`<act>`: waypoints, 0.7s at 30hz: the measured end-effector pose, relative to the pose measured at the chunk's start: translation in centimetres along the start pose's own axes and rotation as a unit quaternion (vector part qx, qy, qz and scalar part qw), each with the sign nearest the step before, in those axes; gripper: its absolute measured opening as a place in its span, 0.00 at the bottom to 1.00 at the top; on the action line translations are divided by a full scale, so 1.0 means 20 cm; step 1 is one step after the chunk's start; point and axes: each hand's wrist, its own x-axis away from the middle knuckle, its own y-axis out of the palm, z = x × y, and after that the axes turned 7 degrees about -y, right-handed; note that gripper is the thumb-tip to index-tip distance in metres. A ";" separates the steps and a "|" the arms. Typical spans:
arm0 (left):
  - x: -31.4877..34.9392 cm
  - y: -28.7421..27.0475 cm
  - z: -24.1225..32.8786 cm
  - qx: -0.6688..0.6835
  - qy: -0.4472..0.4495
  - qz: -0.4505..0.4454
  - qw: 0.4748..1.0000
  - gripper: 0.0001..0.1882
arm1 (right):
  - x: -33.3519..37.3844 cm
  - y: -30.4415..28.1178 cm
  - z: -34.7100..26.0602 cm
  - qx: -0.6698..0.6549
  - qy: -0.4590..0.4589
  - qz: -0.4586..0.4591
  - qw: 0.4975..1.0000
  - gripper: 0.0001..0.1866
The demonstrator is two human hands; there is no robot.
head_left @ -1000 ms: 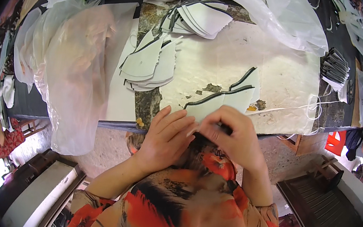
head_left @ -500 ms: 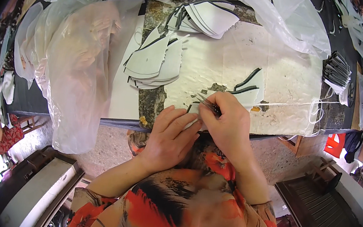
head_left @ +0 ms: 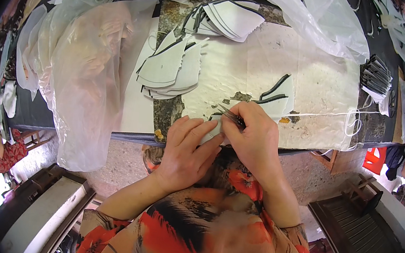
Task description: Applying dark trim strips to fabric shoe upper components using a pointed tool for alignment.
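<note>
Right hand (head_left: 257, 136) closed round a small pointed tool (head_left: 236, 119) (snips or tweezers, can't tell), fingers curled tight on it, tip angled up and left, near the dark trim of a white piece (head_left: 215, 129); contact unclear. Piece sits at the near edge of the table (head_left: 27, 112), mostly hidden between the hands, presumably kept close to the body for a better look. Left hand (head_left: 185, 142) lies flattish over its left part, fingers extended, slightly apart, not clenched; likely pinning it so it won't slide. More dark-edged pieces (head_left: 277, 104) lie just beyond the right hand, probably kept handy. Fanned stack (head_left: 164, 68) to the left, rear stack (head_left: 233, 20) farther back: both apart from the hands, seemingly so nothing gets knocked. Plastic bag (head_left: 89, 82) hangs over the front edge, far left.
</note>
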 end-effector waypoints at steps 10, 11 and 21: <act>-0.02 0.00 0.01 0.001 -0.017 -0.006 1.000 0.20 | 0.00 -0.01 -0.01 0.024 -0.009 -0.004 1.000 0.06; -0.02 -0.01 0.01 -0.006 -0.017 -0.010 1.000 0.19 | 0.00 -0.01 -0.01 0.024 -0.009 -0.005 1.000 0.06; -0.03 -0.01 0.01 -0.038 -0.016 -0.032 0.999 0.16 | -0.02 -0.09 -0.03 0.004 0.017 -0.037 0.999 0.08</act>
